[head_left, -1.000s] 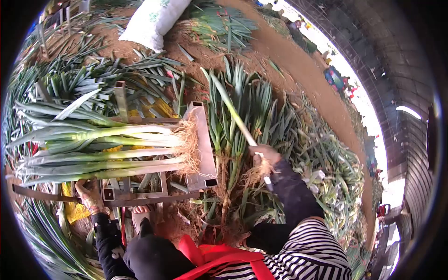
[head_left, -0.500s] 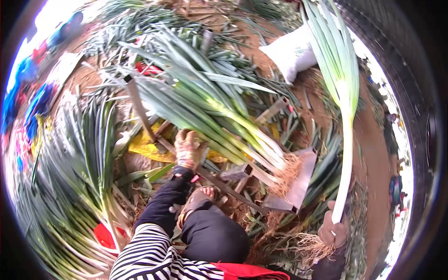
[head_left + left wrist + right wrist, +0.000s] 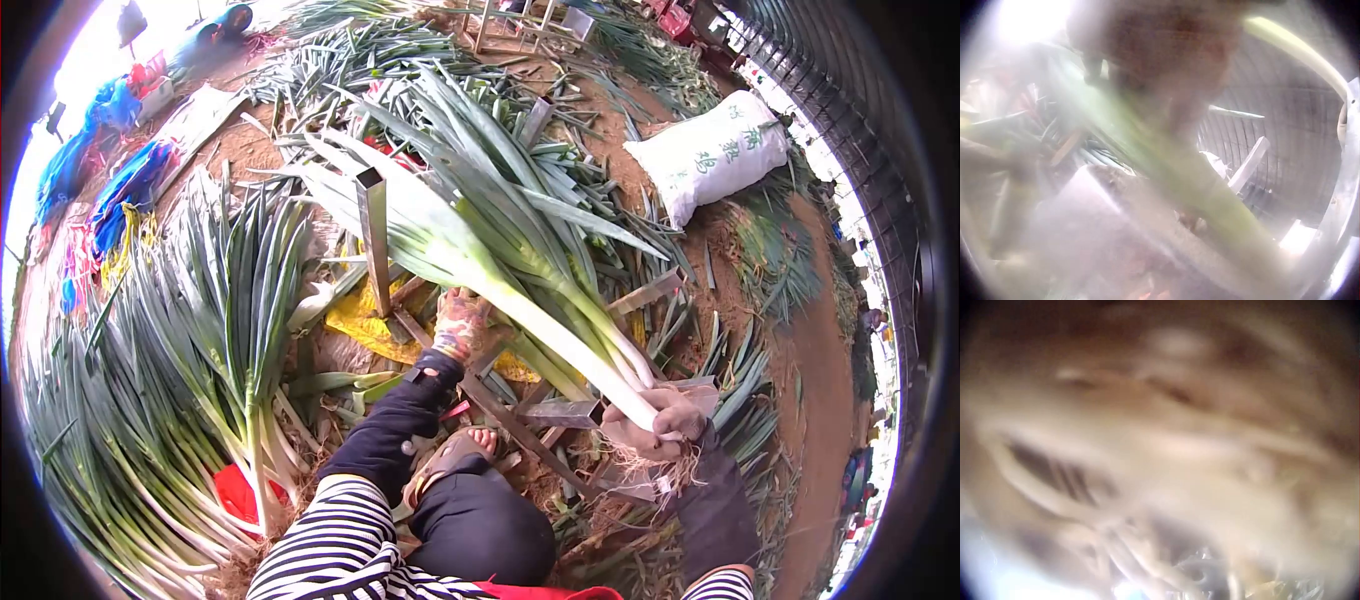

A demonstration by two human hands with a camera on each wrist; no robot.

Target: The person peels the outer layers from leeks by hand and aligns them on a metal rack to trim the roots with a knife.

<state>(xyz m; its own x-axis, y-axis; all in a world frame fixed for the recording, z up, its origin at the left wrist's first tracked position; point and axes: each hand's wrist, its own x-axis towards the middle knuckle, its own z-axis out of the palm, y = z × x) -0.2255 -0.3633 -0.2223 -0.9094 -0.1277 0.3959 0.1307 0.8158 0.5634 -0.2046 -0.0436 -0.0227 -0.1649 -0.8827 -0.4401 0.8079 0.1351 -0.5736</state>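
Note:
In the head view my right hand (image 3: 655,430), in a brownish glove, grips a thick leek (image 3: 560,335) by its white root end. Stringy roots (image 3: 680,470) hang below that hand and fill the blurred right wrist view. The leek slants up and left over several other leeks (image 3: 590,310) on a metal rack (image 3: 500,410). My left hand (image 3: 462,322), in a patterned glove, has its fingers curled at the leeks' green part, beside the rack's bar. In the hazy left wrist view a green stalk (image 3: 1172,169) passes by the fingers of that hand.
Square metal posts (image 3: 373,240) stick up from the rack. Many leeks (image 3: 180,400) lie at the left. A white sack (image 3: 710,155) lies on the soil at the back right. Yellow plastic (image 3: 370,325) lies under the rack. My foot (image 3: 450,460) is near its front bar.
My right hand has swung the leek from the right side leftward and down over the leeks on the rack. My left hand has moved from the rack's lower bar up to the leeks' green part.

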